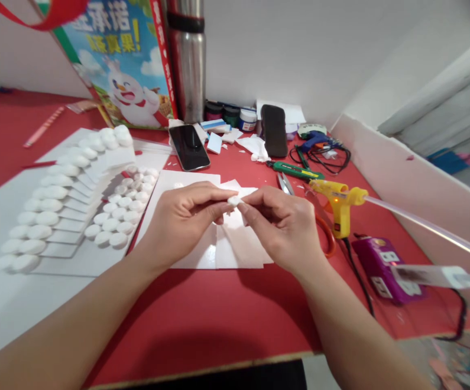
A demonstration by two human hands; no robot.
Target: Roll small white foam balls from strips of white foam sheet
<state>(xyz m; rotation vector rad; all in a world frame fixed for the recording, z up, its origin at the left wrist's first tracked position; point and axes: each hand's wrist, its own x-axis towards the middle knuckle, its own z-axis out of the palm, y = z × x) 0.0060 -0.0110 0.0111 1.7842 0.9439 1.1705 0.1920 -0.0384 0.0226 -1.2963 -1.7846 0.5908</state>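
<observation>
On the surface's (219, 309) left: white discs (47, 218) are lined up.
Left hand (182, 214): pinched on a small white piece (234, 201).
Small white piece: held above white sheets (239, 244).
Right hand (281, 222): likewise pinched on it.
Yellow glue gun (340, 208): placed farther right.

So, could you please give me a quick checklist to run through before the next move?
1. White piece secure: ok, pinched between the fingertips of the left hand and right hand.
2. White sheets beneath the hands squared up: not ok, they overlap at uneven angles.
3. Yellow glue gun powered: ok, judging by its glowing orange light.
4. Glue stick loaded: ok, it sticks out of the gun's rear.
5. Gun's tip hot enough: cannot tell.
6. Scissors out of the grip: ok, they lie on the red table, beyond the right hand.
</observation>
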